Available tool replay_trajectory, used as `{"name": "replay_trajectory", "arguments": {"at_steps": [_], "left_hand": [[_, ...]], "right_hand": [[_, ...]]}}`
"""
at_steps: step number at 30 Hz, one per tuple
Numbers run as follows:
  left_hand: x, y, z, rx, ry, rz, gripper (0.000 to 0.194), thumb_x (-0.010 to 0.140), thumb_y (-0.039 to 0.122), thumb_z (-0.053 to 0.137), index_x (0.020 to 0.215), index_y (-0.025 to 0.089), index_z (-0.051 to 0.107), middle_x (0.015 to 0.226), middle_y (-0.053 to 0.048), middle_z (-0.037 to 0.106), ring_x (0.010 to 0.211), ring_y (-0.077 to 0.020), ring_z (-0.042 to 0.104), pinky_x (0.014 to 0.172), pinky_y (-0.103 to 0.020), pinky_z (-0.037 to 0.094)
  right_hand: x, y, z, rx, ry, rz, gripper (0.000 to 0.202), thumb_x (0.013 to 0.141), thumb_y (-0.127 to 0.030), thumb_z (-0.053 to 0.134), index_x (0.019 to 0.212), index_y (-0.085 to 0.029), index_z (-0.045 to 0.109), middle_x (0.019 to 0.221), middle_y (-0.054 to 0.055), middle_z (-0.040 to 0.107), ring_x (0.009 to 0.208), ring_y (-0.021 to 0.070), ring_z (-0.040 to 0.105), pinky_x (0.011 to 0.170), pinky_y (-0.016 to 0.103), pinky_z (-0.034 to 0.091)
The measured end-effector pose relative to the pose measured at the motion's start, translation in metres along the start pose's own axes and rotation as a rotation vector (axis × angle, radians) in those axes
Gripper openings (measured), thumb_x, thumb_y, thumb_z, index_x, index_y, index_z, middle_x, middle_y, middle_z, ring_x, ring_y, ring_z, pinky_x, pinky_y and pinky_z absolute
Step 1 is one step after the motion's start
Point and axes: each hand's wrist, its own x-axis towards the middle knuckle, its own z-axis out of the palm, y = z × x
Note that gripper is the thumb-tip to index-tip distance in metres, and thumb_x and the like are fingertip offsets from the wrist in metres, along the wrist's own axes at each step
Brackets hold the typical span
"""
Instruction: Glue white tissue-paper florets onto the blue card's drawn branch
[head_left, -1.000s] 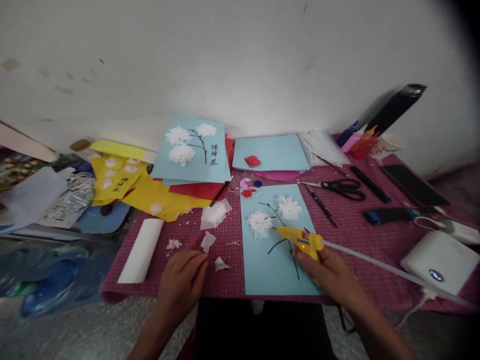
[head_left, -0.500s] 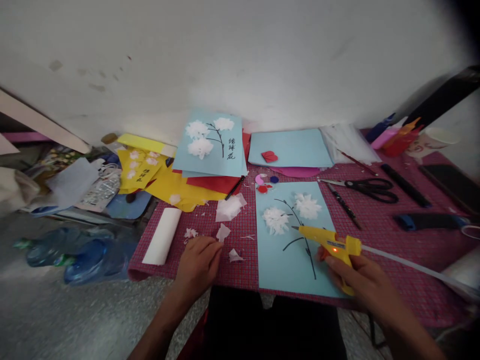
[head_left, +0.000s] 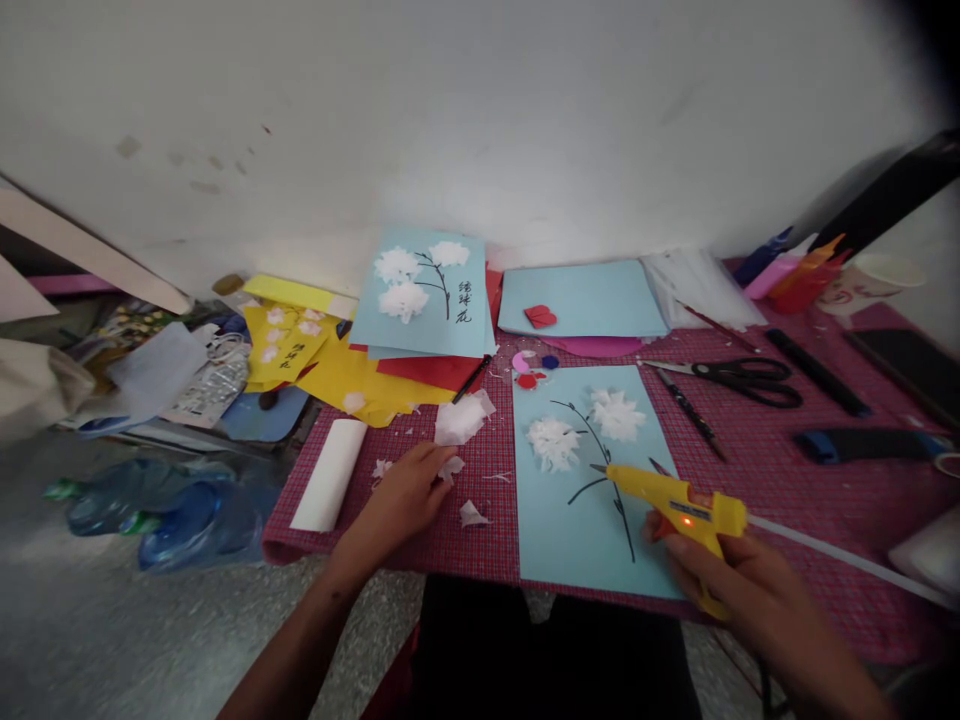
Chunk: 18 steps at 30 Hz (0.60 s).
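Note:
My right hand (head_left: 739,575) grips a yellow glue gun (head_left: 675,500), its small light glowing orange and a long clear glue stick (head_left: 847,562) sticking out of its back. The nozzle hovers over a light blue sheet (head_left: 555,540) bearing a drawn black branch and two white tissue-paper flowers (head_left: 553,444). On the left, my left hand (head_left: 409,490) is low over the cloth, thumb and forefinger apart around a small tissue-paper scrap (head_left: 451,468). Whether it touches the scrap is hard to tell. A larger tissue piece (head_left: 463,418) lies just beyond its fingertips.
A finished-looking flower card (head_left: 412,335) tops a stack at the back. Scissors (head_left: 739,378), a pen (head_left: 690,415) and a box cutter (head_left: 862,444) lie on the right. A white paper roll (head_left: 328,475) is at the left edge; large plastic bottles (head_left: 187,525) are on the floor.
My left hand has shifted right and away from me, to the tissue scrap, with its thumb and forefinger parting. The glue gun has moved slightly right and down, back from the left flower.

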Motion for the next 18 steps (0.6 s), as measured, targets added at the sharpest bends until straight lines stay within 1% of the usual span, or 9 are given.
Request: {"name": "replay_trajectory", "arguments": {"at_steps": [6,9,12,15,17,18], "left_hand": [[0.011,0.008,0.003,0.022,0.005,0.008,0.03,0.093,0.012,0.057,0.12,0.021,0.066,0.116,-0.008,0.07,0.107,-0.0255,0.066,0.096,-0.041,0.053],[0.016,0.01,0.003,0.05,-0.008,-0.007,0.024,0.096,0.016,0.055,0.116,0.021,0.068,0.11,-0.008,0.071,0.102,-0.0248,0.067,0.092,-0.039,0.053],[0.02,0.01,0.003,0.08,-0.03,-0.025,0.021,0.098,0.018,0.054,0.112,0.02,0.069,0.106,-0.008,0.071,0.098,-0.0243,0.067,0.088,-0.037,0.053],[0.023,0.007,0.004,0.107,-0.064,-0.006,0.021,0.1,0.019,0.05,0.099,0.019,0.071,0.096,-0.007,0.072,0.093,-0.0239,0.066,0.085,-0.036,0.052],[0.023,0.004,0.006,0.109,-0.047,0.0,0.024,0.1,0.02,0.049,0.089,0.02,0.071,0.091,-0.006,0.071,0.088,-0.0231,0.066,0.082,-0.035,0.051],[0.023,0.003,0.006,0.098,-0.027,0.005,0.024,0.1,0.02,0.049,0.088,0.02,0.07,0.09,-0.006,0.07,0.087,-0.0225,0.065,0.082,-0.035,0.051]], "right_hand": [[0.001,0.008,0.001,-0.013,-0.04,-0.029,0.046,0.081,-0.06,0.071,0.099,-0.019,0.079,0.061,0.0,0.055,0.053,0.0142,0.046,0.046,0.026,0.039],[0.002,0.014,0.0,-0.031,-0.046,-0.035,0.046,0.083,-0.059,0.07,0.102,-0.019,0.079,0.066,0.002,0.061,0.055,0.0152,0.049,0.048,0.027,0.041],[0.003,0.019,-0.001,-0.092,-0.025,-0.074,0.046,0.083,-0.06,0.069,0.099,-0.019,0.079,0.069,0.003,0.064,0.058,0.0167,0.052,0.051,0.028,0.043],[0.003,0.017,0.0,-0.161,-0.031,-0.103,0.047,0.083,-0.062,0.066,0.098,-0.019,0.078,0.069,0.003,0.064,0.057,0.0163,0.051,0.051,0.028,0.042],[0.004,0.012,0.002,-0.181,-0.033,-0.113,0.047,0.085,-0.062,0.064,0.098,-0.019,0.077,0.068,0.002,0.063,0.055,0.0153,0.05,0.05,0.027,0.041],[0.004,0.008,0.003,-0.191,-0.019,-0.121,0.047,0.085,-0.061,0.063,0.098,-0.019,0.077,0.069,0.002,0.063,0.056,0.0155,0.05,0.051,0.028,0.041]]}}
